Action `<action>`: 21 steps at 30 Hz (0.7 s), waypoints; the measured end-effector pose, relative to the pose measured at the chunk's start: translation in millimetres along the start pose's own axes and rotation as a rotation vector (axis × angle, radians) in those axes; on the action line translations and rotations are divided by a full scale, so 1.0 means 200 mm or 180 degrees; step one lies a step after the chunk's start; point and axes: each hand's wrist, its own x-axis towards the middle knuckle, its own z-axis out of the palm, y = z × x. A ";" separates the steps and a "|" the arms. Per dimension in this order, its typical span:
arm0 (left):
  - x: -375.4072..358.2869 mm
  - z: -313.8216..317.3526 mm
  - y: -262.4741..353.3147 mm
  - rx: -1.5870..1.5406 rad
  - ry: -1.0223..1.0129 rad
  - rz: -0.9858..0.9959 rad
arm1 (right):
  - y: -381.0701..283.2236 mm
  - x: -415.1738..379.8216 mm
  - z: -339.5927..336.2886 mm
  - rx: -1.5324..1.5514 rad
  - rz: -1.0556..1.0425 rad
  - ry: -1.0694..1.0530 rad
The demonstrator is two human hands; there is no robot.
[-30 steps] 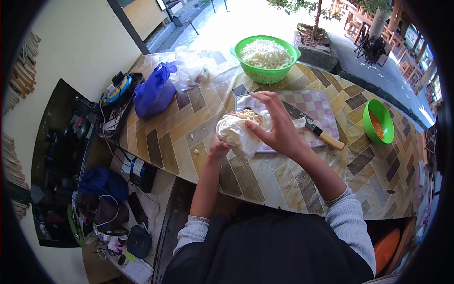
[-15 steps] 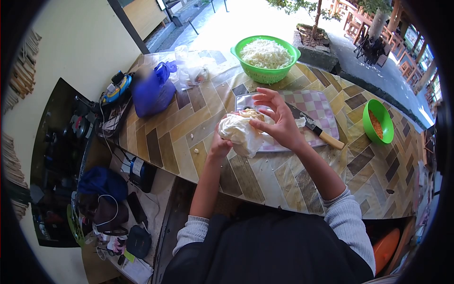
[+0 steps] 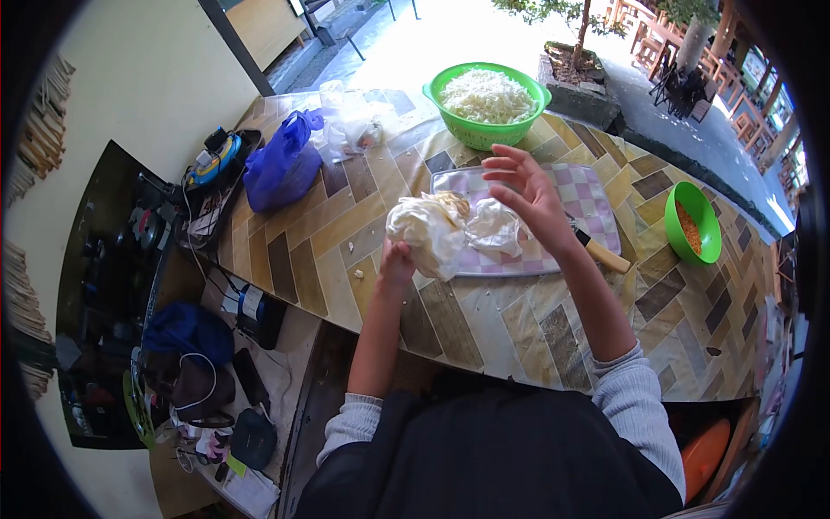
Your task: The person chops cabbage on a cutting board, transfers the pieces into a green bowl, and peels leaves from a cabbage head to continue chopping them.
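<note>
A pale, crumpled-looking cabbage (image 3: 424, 232) with a tan patch on its upper right side is held over the table's front part. My left hand (image 3: 398, 259) grips it from below, thumb and fingers closed around its lower left. To the right, my right hand (image 3: 529, 195) hovers over the cutting board with its fingers spread and nothing in them. A loose white leaf-like piece (image 3: 494, 227) lies on the pink-and-white checked cutting board (image 3: 596, 195) between the two. Beside my right wrist rests a knife (image 3: 601, 251), its wooden handle showing and much of its blade hidden.
A green colander (image 3: 488, 134) heaped with white shreds stands behind the board. At the right is a green bowl (image 3: 707, 221) with orange contents. A blue plastic bag (image 3: 284, 169) and clear bags (image 3: 346, 137) sit at the left. Small white scraps dot the patterned table (image 3: 294, 259).
My right hand has moved off the cabbage, up and to the right. The white piece now shows on the board. My left hand has shifted the cabbage slightly left.
</note>
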 end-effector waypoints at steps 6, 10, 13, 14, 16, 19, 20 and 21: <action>0.03 -0.09 -0.05 -0.0241 0.0375 0.0188 | 0.06 0.03 -0.10 -0.0296 0.0308 0.0336; 0.03 -0.05 -0.02 -0.0554 0.0624 0.0296 | 0.06 0.03 -0.10 -0.0271 0.0392 0.0348; 0.05 -0.11 -0.02 0.0183 0.0975 0.0576 | 0.09 0.03 -0.11 -0.0509 0.0360 0.0260; 0.05 -0.09 -0.01 0.0149 0.1186 0.0623 | 0.11 0.03 -0.11 -0.0626 0.0334 0.0213; 0.06 -0.01 0.04 0.0082 0.1621 0.0724 | 0.12 0.02 -0.07 -0.1030 0.0281 0.0112; 0.07 0.07 0.07 0.0086 0.2126 0.0667 | 0.13 0.01 0.00 -0.1680 0.0157 -0.0171; 0.07 0.06 0.07 0.0198 0.2034 0.0711 | 0.16 0.02 0.02 -0.1999 -0.0009 -0.0315; 0.07 0.05 0.07 0.0311 0.1940 0.0753 | 0.20 0.03 0.03 -0.2316 -0.0177 -0.0458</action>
